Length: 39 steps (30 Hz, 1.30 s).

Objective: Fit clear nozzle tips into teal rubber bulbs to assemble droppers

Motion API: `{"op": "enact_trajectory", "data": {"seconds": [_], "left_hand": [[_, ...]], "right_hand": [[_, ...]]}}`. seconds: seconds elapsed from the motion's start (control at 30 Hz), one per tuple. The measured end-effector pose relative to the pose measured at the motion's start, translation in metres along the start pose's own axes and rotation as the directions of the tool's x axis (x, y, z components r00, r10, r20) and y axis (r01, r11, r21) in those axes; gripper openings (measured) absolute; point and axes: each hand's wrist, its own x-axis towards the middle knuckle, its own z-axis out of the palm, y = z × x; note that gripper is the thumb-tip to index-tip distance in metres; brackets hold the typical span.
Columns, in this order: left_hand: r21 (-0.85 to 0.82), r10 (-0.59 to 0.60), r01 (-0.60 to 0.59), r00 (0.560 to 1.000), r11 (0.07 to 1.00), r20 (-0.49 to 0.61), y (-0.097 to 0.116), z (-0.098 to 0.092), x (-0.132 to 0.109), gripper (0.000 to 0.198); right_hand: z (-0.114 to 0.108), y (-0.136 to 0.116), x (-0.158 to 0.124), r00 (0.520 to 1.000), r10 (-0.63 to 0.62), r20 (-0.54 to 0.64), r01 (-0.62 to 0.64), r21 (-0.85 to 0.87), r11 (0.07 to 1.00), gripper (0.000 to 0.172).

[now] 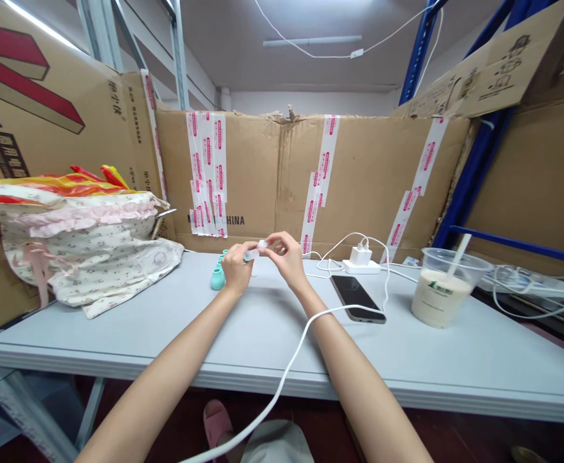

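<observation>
Above the table, my left hand (pixel 237 267) is closed round a small translucent, pale-teal tube (pixel 251 255). Close beside it, my right hand (pixel 286 258) pinches a small whitish cap-like piece (pixel 262 244) between thumb and fingertips. The two pieces are very near each other; whether they touch I cannot tell. Just left of and behind my left hand stands a row of small teal rounded pots (pixel 217 279), partly hidden by that hand.
A black phone (pixel 357 298) lies right of my right forearm, with a white cable (pixel 305 334) crossing over that arm. Further right stands a drink cup (pixel 442 292) with a straw. A white charger (pixel 360 257) sits behind. At left lies a floral cloth bag (pixel 93 251).
</observation>
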Motion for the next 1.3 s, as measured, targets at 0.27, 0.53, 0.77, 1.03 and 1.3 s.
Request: {"op": "enact_trajectory", "data": {"seconds": [0.27, 0.53, 0.77, 1.03, 1.3], "left_hand": [[0.053, 0.11, -0.109, 0.994, 0.993, -0.019, -0.005, 0.001, -0.001, 0.011], [0.058, 0.146, -0.145, 0.989, 0.988, -0.01, -0.004, 0.0, -0.001, 0.013], [0.055, 0.145, -0.143, 0.989, 0.988, -0.028, -0.005, 0.001, 0.0, 0.011], [0.102, 0.149, -0.15, 0.989, 0.983, 0.024, -0.009, 0.002, -0.002, 0.014], [0.155, 0.171, -0.189, 0.978, 0.97, 0.121, -0.019, 0.001, -0.004, 0.019]], "right_hand": [[0.001, 0.0, -0.003, 0.994, -0.104, 0.019, 0.106, -0.177, 0.979, 0.014], [0.003, 0.004, -0.006, 0.992, -0.115, 0.056, 0.127, -0.281, 0.951, 0.008], [0.006, 0.002, -0.009, 0.994, -0.106, -0.021, 0.099, -0.215, 0.972, 0.01], [0.006, -0.002, -0.01, 0.997, -0.063, -0.037, 0.055, -0.189, 0.981, 0.016], [0.008, 0.01, -0.008, 1.0, -0.006, 0.031, 0.01, -0.153, 0.988, 0.015]]}}
